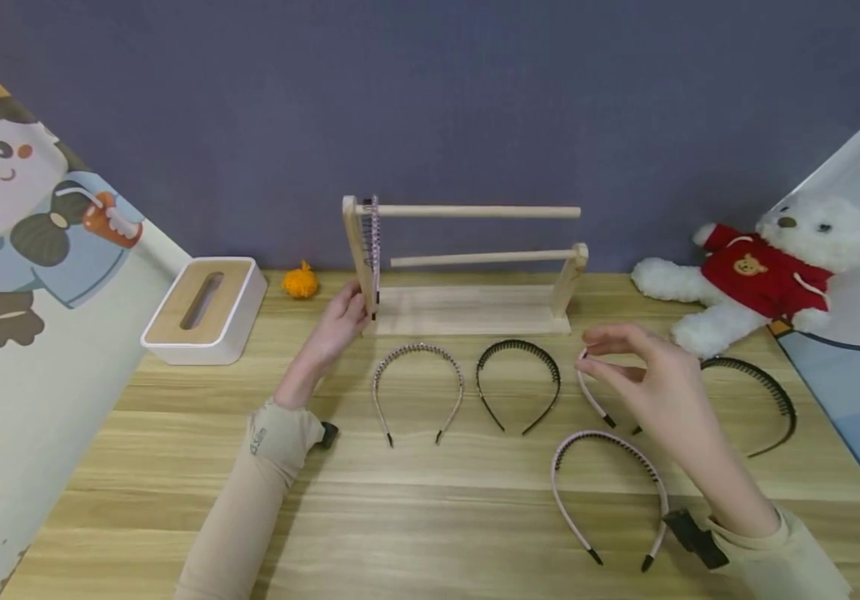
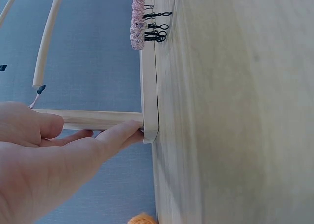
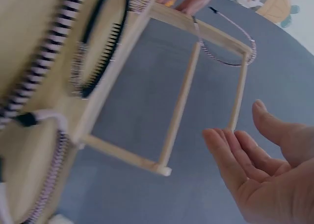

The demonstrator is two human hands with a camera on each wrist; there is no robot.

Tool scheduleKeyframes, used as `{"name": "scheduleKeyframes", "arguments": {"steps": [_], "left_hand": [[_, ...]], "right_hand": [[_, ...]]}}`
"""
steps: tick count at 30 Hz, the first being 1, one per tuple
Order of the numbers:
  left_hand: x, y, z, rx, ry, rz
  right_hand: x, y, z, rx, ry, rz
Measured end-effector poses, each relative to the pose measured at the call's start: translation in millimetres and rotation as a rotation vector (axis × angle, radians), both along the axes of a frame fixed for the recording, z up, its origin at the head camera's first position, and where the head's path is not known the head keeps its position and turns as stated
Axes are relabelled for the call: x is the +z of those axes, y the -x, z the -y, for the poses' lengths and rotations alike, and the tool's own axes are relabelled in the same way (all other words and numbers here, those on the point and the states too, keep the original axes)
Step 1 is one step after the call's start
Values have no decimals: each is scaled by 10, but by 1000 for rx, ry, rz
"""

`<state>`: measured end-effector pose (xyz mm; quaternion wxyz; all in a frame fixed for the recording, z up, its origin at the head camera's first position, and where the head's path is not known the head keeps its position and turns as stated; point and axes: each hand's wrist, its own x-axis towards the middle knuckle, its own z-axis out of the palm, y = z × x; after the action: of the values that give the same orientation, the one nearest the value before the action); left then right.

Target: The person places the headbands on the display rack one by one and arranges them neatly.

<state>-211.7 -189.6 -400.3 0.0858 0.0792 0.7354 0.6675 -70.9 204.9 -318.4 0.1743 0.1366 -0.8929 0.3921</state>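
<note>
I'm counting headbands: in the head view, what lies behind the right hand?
Parts of a pink headband and a black headband show past the right hand. It covers stretches of both; anything else behind cannot be seen.

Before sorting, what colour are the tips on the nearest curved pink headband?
Black tips; the head view shows them best.

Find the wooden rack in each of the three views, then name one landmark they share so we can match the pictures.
Head: near the centre, slightly high, the wooden rack.
Left wrist: left of centre and cut off by the frame, the wooden rack.
Right wrist: slanting across the middle, the wooden rack.
Shared landmark: the left hand, at one end of the rack.
</note>
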Motion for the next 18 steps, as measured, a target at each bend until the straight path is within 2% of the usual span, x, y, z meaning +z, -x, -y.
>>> {"name": "scheduleKeyframes", "arguments": {"steps": [9, 14, 18], "left_hand": [[0, 4, -16, -9, -21, 5], [7, -8, -8, -13, -36, 9], [0, -8, 1, -18, -44, 12]], "right_hand": [[-299, -173, -261, -24, -123, 71], [-478, -260, -349, -16, -223, 69], [-576, -317, -394, -20, -258, 73]]}}
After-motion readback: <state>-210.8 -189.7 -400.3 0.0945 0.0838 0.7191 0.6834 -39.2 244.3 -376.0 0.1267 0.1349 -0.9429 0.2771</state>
